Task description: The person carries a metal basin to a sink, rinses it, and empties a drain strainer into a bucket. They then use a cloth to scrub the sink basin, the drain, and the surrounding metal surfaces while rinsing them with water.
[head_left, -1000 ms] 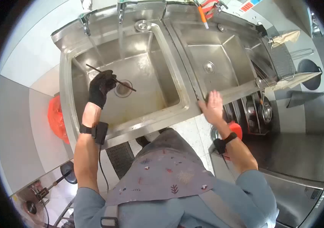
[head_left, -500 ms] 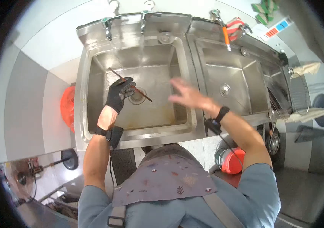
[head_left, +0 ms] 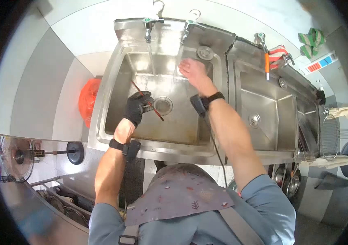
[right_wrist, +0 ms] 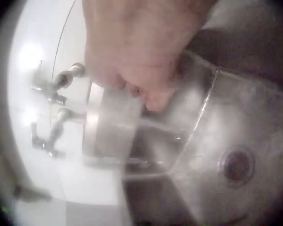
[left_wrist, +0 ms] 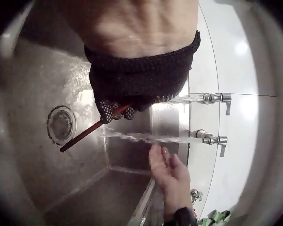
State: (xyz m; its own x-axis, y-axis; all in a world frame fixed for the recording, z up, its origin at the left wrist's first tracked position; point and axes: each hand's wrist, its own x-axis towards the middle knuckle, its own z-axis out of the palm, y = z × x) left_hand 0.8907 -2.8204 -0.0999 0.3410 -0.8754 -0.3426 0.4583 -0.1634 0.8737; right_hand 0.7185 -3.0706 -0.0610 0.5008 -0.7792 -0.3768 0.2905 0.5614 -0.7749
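Observation:
Over the large basin, the left hand [head_left: 136, 108] in a dark dotted glove grips a thin reddish-brown stick [head_left: 158, 113], which slants beside the drain [head_left: 163, 105]. The same stick [left_wrist: 83, 136] pokes out of the gloved fingers in the left wrist view. Bare and holding nothing, the right hand [head_left: 193, 73] is at the stream from the right one of two running taps [head_left: 187, 30]. In the left wrist view the right hand [left_wrist: 169, 172] has its fingers extended beside that water [left_wrist: 146, 137].
A second, smaller basin [head_left: 263, 109] adjoins on the right. Behind it are an orange-handled tool [head_left: 267, 63] and a red-and-white striped cloth [head_left: 277, 55]. An orange-red bag [head_left: 88, 101] hangs left of the sink. A wire basket [head_left: 330, 136] is at the far right.
The right hand has moved from the divider between the basins across to the running water at the large basin's back. The left hand still grips the stick, and the head view has shifted.

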